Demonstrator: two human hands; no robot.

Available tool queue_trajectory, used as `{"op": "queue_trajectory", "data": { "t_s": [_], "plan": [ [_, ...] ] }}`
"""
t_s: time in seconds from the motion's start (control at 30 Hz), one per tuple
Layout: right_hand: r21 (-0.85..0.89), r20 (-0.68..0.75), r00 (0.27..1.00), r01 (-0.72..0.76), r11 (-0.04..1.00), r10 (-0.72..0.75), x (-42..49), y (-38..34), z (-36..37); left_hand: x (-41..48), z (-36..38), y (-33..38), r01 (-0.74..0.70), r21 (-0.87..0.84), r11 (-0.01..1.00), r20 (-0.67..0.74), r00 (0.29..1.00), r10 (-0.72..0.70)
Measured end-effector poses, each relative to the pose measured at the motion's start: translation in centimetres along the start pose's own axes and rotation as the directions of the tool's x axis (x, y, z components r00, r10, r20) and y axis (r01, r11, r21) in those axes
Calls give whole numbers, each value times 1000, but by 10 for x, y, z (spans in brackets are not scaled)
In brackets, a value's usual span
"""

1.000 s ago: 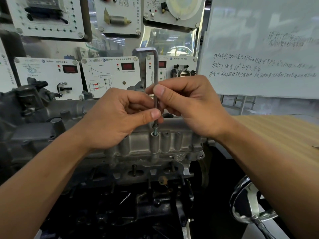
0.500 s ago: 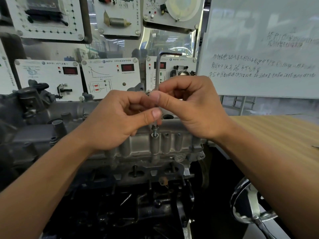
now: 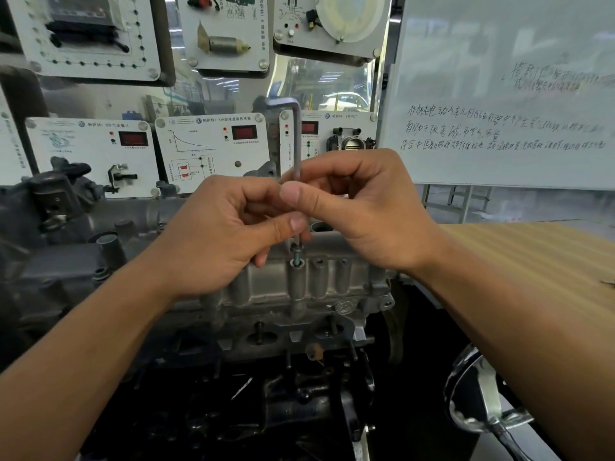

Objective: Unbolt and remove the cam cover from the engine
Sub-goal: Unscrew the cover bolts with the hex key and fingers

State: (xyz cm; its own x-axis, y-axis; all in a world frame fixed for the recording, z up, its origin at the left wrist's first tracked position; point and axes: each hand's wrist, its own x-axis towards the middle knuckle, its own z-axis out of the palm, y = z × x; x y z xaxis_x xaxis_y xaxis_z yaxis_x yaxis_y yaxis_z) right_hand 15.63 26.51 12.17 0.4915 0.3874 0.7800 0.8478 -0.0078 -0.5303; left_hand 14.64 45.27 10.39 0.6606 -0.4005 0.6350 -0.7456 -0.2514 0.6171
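Head view: your left hand and right hand each pinched the L-shaped steel hex key, grip tight on its shaft, likely to spin the raised bolt out. The grey cast-metal cam cover sat unlifted on the engine.

Matt cast-metal cam cover, smooth steel hex key

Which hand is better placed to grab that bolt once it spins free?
Probably the left hand: it pinches the hex key lowest, just above the raised bolt. The right hand pinches higher and could lift the key away.
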Motion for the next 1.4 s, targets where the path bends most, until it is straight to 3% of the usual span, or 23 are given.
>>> {"op": "queue_trajectory", "data": {
  "t_s": [0.27,0.53,0.8,1.1,1.3,1.4],
  "plan": [
    [-25,-16,999,-29,999,28,0,0,-1,1,1,-2,13,31,999,-57,998,-11],
    [-16,125,992,22,1000,-20,1,2,-3,-2,-3,5,-22,11,1000,57,998,21],
    [-84,50,998,27,996,-23,4,0,-2,0,2,0,0,-4,1000,-71,998,0],
    [-344,188,978,-25,939,95,13,-23,-6,3,2,7,-27,73,997,-104,994,34],
    [-441,243,942,-105,891,231,11,-32,-10,1,-12,9,78,9,997,85,993,-79],
    [-436,268,927,-126,891,262,11,-37,-9,1,-12,11,82,-5,997,79,994,-81]
  ]
}}
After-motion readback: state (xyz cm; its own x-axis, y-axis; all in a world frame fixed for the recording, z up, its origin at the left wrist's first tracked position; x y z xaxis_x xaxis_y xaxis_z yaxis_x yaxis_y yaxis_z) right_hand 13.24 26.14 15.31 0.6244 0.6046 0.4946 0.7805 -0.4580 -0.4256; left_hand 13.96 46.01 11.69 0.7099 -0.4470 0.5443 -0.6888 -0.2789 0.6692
